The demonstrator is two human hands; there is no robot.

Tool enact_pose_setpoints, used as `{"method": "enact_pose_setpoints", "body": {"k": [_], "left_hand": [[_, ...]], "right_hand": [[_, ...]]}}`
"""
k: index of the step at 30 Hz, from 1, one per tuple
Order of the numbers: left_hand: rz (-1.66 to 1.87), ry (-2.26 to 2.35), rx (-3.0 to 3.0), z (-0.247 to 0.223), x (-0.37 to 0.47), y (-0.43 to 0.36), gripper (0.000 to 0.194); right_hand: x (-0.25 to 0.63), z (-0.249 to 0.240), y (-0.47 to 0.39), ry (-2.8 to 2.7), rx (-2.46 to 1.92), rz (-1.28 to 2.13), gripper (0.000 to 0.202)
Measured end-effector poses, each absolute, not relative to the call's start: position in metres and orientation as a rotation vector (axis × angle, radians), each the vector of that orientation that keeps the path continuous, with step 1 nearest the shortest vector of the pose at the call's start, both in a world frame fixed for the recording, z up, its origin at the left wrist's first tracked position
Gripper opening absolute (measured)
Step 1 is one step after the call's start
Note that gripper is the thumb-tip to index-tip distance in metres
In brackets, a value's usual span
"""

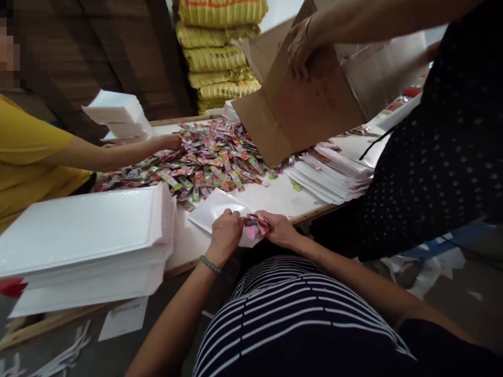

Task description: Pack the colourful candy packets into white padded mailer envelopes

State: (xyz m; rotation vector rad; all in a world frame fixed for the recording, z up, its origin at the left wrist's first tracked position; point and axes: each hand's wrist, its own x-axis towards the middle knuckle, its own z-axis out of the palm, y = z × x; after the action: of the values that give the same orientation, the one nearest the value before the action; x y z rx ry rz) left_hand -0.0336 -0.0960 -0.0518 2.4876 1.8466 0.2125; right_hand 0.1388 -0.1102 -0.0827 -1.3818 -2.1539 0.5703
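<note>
Near the table edge lies a white envelope (214, 208), partly under my hands. My left hand (228, 230) is closed at the envelope's edge, its fingertips pinching it beside some packets. Several small pink and red packets (257, 225) are bunched in my right hand (278, 228), whose fingers are wrapped round them. The packets are over the envelope, between my two hands. Just beyond the envelope spreads a large heap of small colourful packets (220, 157).
White envelopes are stacked at the left (86, 220), with smaller piles at the back left (121, 115) and right (334, 175). A person at right holds a cardboard box (314, 104) over the table; another person's hand (171, 142) touches the heap. Yellow sacks (220, 57) stand behind.
</note>
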Motion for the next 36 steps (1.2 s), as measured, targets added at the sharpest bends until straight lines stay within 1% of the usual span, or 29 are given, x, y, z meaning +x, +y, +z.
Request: {"method": "enact_pose_setpoints", "body": {"k": [4, 6, 7, 9, 11, 12, 17, 19, 21, 23, 26, 28, 32, 36], "left_hand": [[0.379, 1.815, 2.443, -0.054, -0.024, -0.085, 0.025], [0.463, 1.858, 2.399, -0.054, -0.02, -0.081, 0.023], [0.493, 1.882, 2.388, -0.055, -0.019, -0.08, 0.022], [0.527, 1.886, 2.424, -0.056, -0.017, -0.079, 0.02], [0.544, 1.818, 2.516, -0.059, -0.015, -0.08, 0.02], [0.556, 1.772, 2.563, -0.061, -0.014, -0.08, 0.02], [0.729, 1.653, 2.633, -0.071, -0.006, -0.077, 0.021], [0.814, 1.682, 2.597, -0.072, -0.005, -0.074, 0.021], [0.911, 1.698, 2.563, -0.071, -0.005, -0.071, 0.021], [0.992, 1.631, 2.58, -0.072, -0.004, -0.071, 0.02], [1.037, 1.426, 2.659, -0.079, -0.002, -0.073, 0.022], [1.05, 1.388, 2.638, -0.084, 0.0, -0.072, 0.022], [0.998, 1.481, 2.459, -0.088, -0.001, -0.066, 0.018], [1.002, 1.491, 2.185, -0.084, -0.004, -0.061, 0.013]], "right_hand": [[0.137, -0.084, -0.106, -2.37, -1.605, 0.074, 0.029], [0.136, -0.082, -0.105, -2.423, -1.707, -0.022, 0.032], [0.136, -0.081, -0.105, -2.425, -1.746, 0.008, 0.032], [0.137, -0.079, -0.103, -2.364, -1.792, 0.18, 0.03], [0.138, -0.078, -0.098, -2.246, -1.809, 0.335, 0.027], [0.138, -0.078, -0.095, -2.19, -1.827, 0.353, 0.026], [0.134, -0.076, -0.084, -2.191, -1.976, 0.228, 0.027], [0.133, -0.073, -0.084, -2.247, -1.898, 0.337, 0.027], [0.133, -0.071, -0.086, -2.265, -1.728, 0.45, 0.027], [0.133, -0.07, -0.086, -2.269, -1.647, 0.452, 0.026], [0.13, -0.073, -0.081, -2.356, -1.786, 0.326, 0.022], [0.127, -0.075, -0.075, -2.438, -1.836, 0.329, 0.017], [0.13, -0.071, -0.065, -2.521, -1.659, 0.526, 0.019], [0.162, -0.064, -0.067, -2.367, -1.279, 0.627, 0.026]]}}
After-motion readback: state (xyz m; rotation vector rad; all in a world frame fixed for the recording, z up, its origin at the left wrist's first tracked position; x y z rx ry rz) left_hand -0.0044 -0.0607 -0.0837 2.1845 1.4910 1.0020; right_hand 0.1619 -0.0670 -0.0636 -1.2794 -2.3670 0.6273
